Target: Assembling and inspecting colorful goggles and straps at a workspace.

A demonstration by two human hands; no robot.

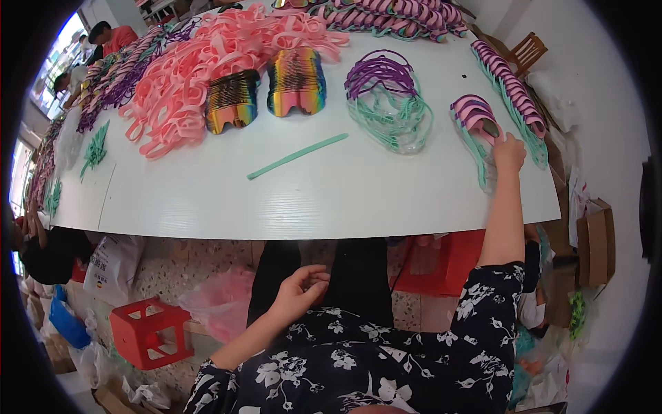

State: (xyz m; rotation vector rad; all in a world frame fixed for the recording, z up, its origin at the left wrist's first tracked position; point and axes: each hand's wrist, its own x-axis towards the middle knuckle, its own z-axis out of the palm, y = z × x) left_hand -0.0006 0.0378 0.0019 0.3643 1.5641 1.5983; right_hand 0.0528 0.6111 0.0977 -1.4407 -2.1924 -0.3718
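At the right of the table, my right hand [509, 153] has its fingers closed on the near edge of a pair of goggles [488, 132]. These goggles, with pink and purple frames and mint-green straps, lie at the near end of a short overlapping row. Above my lap hangs my left hand [301, 288], empty, its fingers loosely bent and a little apart. A loose pile of purple frames with green straps [392, 96] lies left of the row. One mint-green strap [298, 157] rests alone near the table's middle.
Stacked rainbow mirrored lenses [296, 81] stand beside a heap of pink bands [186, 83] on the white table [331, 207]. A longer goggle row [510, 90] runs along the right edge. Below are a red stool [148, 332] and cardboard boxes [596, 241]. Other people sit at the left.
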